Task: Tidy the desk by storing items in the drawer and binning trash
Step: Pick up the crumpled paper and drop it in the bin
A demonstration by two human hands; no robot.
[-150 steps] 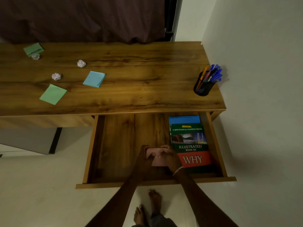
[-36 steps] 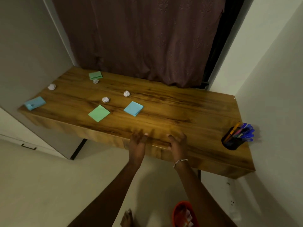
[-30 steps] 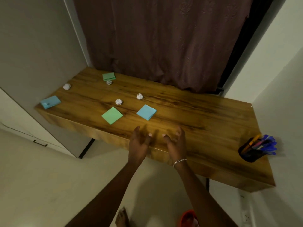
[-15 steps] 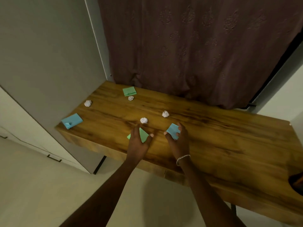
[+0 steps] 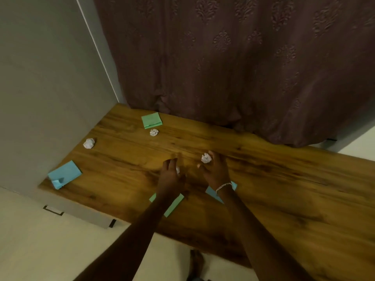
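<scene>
Well left of my left grip (image 5: pixel 169 177), a blue note (image 5: pixel 65 176) lies on the table (image 5: pixel 284 199), with a paper ball (image 5: pixel 88 143) beyond it. Farther out from that grip sit a green note (image 5: pixel 151 120) and a second ball (image 5: pixel 154 132). The left grip curls over a third ball (image 5: pixel 178 169) that is mostly hidden, so I cannot tell whether it is clamped. Another green note (image 5: pixel 174 204) lies under that forearm. My right grip (image 5: pixel 214 172) pinches a fourth ball (image 5: pixel 206 158) between thumb and fingertips. A second blue note (image 5: pixel 212 194) peeks from under its wrist.
</scene>
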